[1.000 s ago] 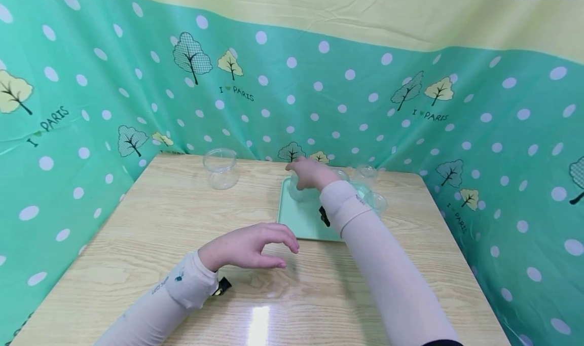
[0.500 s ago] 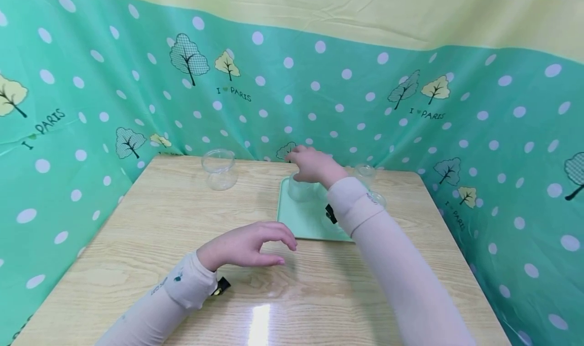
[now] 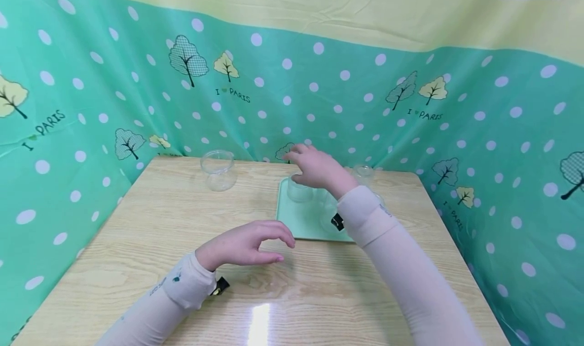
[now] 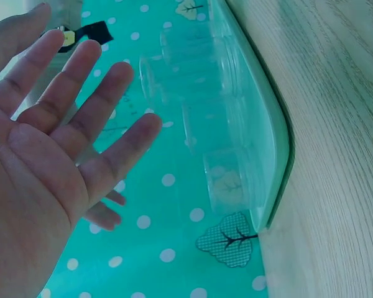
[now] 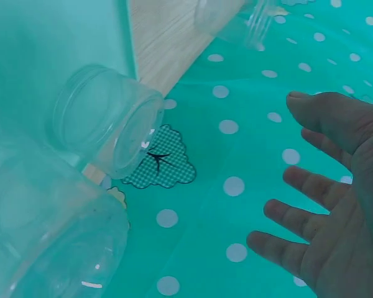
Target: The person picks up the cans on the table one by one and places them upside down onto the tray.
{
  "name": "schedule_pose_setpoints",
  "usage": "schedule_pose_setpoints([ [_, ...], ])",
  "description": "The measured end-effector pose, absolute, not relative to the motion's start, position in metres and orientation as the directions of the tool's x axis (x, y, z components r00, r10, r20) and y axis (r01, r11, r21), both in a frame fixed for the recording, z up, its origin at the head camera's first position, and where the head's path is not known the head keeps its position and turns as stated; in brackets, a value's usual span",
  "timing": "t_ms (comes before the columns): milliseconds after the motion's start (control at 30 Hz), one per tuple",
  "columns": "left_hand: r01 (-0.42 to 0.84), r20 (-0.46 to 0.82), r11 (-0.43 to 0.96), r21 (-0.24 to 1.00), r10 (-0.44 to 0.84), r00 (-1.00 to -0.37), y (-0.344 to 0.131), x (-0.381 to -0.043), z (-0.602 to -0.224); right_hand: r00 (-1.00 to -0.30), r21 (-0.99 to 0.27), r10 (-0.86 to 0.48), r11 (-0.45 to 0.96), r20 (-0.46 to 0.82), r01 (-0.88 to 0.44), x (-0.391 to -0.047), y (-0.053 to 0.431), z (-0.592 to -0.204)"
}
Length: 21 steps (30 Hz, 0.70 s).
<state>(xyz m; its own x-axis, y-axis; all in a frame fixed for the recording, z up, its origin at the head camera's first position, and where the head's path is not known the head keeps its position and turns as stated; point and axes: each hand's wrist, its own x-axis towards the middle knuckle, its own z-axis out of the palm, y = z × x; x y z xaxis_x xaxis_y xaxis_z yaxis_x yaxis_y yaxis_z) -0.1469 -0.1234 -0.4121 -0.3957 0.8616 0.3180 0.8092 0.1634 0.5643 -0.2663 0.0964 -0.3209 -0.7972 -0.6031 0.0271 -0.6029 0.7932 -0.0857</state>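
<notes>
A pale green tray (image 3: 294,227) lies on the wooden table, with several clear plastic jars on it. One small jar (image 3: 299,193) stands at its far left corner. Just above that jar hovers my right hand (image 3: 319,169); the right wrist view shows its fingers spread, apart from the jar (image 5: 105,118), holding nothing. A larger clear jar (image 5: 56,230) is closer to that camera. My left hand (image 3: 248,242) hangs over the table in front of the tray, fingers loosely bent and holding nothing. The right forearm hides part of the tray and its jars.
A wide-rimmed clear container (image 3: 219,171) stands at the back left of the table (image 3: 182,209). Another small clear container (image 3: 363,171) is at the back right, partly hidden. A green dotted cloth (image 3: 255,107) hangs close behind and along both sides.
My right hand has lifted off the small jar and drawn slightly to the right, its forearm shifting right too. The jar stays on the tray. My left hand has barely moved.
</notes>
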Motion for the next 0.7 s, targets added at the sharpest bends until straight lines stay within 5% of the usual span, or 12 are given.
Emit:
schedule_pose_setpoints([
  [700,0.801,0.332,0.182,0.571,0.841,-0.427,-0.128,-0.146,-0.409,-0.673,-0.085,-0.699,0.676,0.242,-0.732,-0.219,0.120,-0.325],
])
